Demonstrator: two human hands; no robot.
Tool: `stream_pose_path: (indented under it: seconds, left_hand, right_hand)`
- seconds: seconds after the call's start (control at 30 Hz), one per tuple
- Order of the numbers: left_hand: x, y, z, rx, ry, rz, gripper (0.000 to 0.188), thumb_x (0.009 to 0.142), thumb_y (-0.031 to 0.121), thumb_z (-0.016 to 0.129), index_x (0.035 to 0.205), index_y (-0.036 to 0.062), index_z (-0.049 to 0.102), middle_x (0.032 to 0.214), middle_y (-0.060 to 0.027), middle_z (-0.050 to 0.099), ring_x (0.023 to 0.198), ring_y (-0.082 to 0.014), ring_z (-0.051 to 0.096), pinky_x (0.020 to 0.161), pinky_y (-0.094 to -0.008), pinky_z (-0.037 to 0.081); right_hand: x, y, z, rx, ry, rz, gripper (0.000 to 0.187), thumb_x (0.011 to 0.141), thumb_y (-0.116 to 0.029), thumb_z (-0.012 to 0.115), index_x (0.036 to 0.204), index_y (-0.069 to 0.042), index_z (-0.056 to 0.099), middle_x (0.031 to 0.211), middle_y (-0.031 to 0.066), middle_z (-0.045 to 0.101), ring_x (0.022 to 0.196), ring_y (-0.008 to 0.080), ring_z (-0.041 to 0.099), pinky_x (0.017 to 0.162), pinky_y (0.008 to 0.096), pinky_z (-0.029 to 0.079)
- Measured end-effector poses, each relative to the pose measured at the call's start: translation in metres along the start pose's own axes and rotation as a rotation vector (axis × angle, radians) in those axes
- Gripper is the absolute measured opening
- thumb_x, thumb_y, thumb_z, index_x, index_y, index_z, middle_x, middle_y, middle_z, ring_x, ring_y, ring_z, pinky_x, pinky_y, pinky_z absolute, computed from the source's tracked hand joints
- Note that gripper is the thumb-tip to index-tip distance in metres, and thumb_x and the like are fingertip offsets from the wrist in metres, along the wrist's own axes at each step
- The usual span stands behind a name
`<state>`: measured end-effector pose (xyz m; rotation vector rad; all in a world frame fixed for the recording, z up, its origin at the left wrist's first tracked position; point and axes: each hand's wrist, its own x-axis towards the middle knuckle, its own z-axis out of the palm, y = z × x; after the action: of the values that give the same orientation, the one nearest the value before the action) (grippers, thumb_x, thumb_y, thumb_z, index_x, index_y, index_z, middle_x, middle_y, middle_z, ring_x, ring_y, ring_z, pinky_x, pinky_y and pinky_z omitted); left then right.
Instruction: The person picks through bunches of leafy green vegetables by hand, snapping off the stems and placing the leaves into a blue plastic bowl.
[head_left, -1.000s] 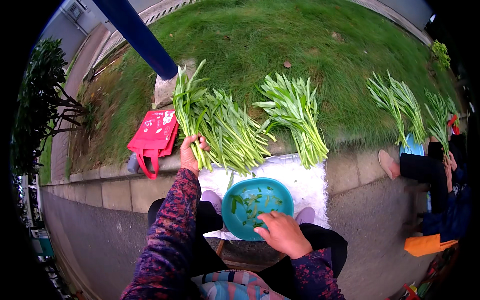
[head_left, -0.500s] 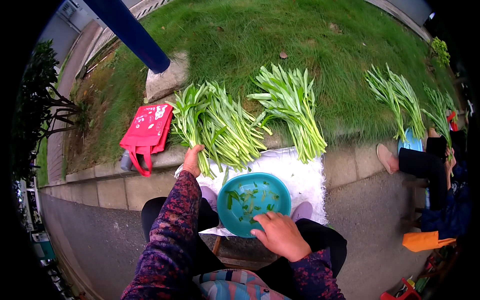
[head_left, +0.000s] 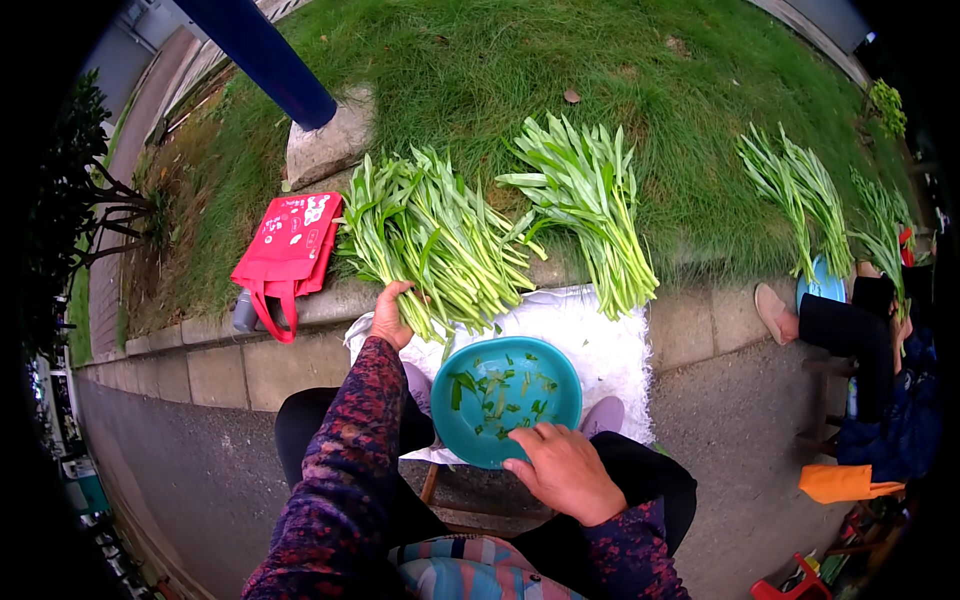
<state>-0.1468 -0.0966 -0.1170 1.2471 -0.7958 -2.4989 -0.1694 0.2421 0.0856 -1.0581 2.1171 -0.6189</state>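
My left hand (head_left: 391, 316) is at the stem ends of a leafy green vegetable bunch (head_left: 440, 240), its thumb raised and apart. Some of its fingers are hidden against the stems, which lie on the pile. Between my knees stands a teal basin (head_left: 462, 440) with several cut green pieces (head_left: 490, 390) scattered inside. Over the basin's near right rim hovers or rests my right hand (head_left: 562, 470), fingers bent, thumb apart, nothing visible in it. A second bunch of greens (head_left: 590, 215) lies to the right of the first, stems toward me.
A white woven sheet (head_left: 620, 350) lies under the basin. On the kerb are a red bag (head_left: 290, 240) and a grey bottle (head_left: 244, 312). A blue post (head_left: 270, 65) rises from a stone base. At right sits another person (head_left: 875, 350) near more greens (head_left: 800, 200).
My left hand has loosened from the stems it gripped, and these now lie lower on the left pile. My right hand has hardly moved. The whole view has shifted slightly.
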Motion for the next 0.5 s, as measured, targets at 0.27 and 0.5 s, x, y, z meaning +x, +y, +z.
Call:
stream_pose_path:
  seconds: [0.27,0.5]
  left_hand:
    - [-0.007,0.02,-0.01,-0.05,-0.079,0.035,0.02,0.079,0.02,0.055,0.091,0.0038,0.054,0.103,-0.0236,0.063,0.081,-0.0311,0.061,0.077,-0.0377,0.052]
    - [-0.02,0.039,0.001,-0.058,-0.061,0.09,0.024,0.086,0.017,0.055,0.103,0.0005,0.053,0.094,-0.0138,0.064,0.081,-0.0247,0.062,0.077,-0.0381,0.052]
  right_hand:
    - [0.0,-0.001,0.0,-0.006,0.002,-0.012,0.032,0.084,-0.029,0.061,0.107,-0.008,0.057,0.092,0.0158,0.059,0.086,0.0364,0.058,0.074,0.0442,0.046]
    - [0.001,0.0,0.002,-0.008,-0.003,-0.01,0.032,0.084,-0.029,0.062,0.108,-0.008,0.058,0.093,0.0162,0.059,0.087,0.0368,0.058,0.075,0.0446,0.047]
